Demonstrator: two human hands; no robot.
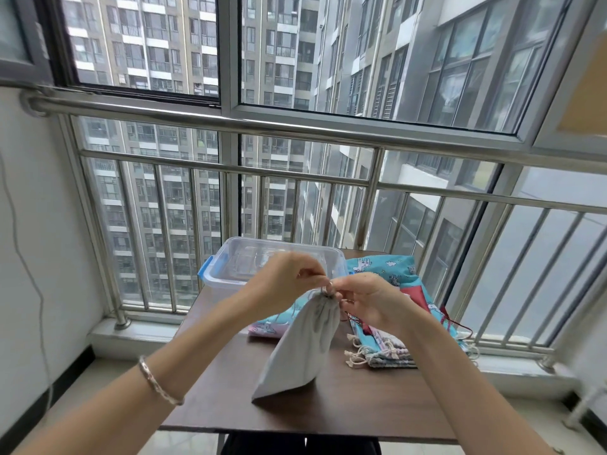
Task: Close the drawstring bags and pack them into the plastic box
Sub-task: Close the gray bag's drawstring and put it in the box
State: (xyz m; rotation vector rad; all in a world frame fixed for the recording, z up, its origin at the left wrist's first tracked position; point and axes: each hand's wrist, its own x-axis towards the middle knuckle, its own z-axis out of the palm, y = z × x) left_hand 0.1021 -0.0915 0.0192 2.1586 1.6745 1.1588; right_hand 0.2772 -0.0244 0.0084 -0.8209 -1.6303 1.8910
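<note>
A pale grey drawstring bag (300, 349) hangs above the table, its mouth gathered tight at the top. My left hand (282, 284) pinches the cord at the left of the gathered mouth. My right hand (371, 300) pinches the cord on the other side. Behind my hands stands a clear plastic box (249, 261) with blue latches, open and with no bag visible inside. More drawstring bags lie flat on the table: a blue patterned bag (384, 267) at the back right, a stack of bags (384, 351) with white cord ends at the right, and another blue bag (272, 323) under my left wrist.
The small dark wooden table (345, 405) stands against a steel balcony railing (295, 178) with windows behind. A white wall (39, 241) with a hanging cable is at the left. A silver bracelet (157, 382) sits on my left forearm.
</note>
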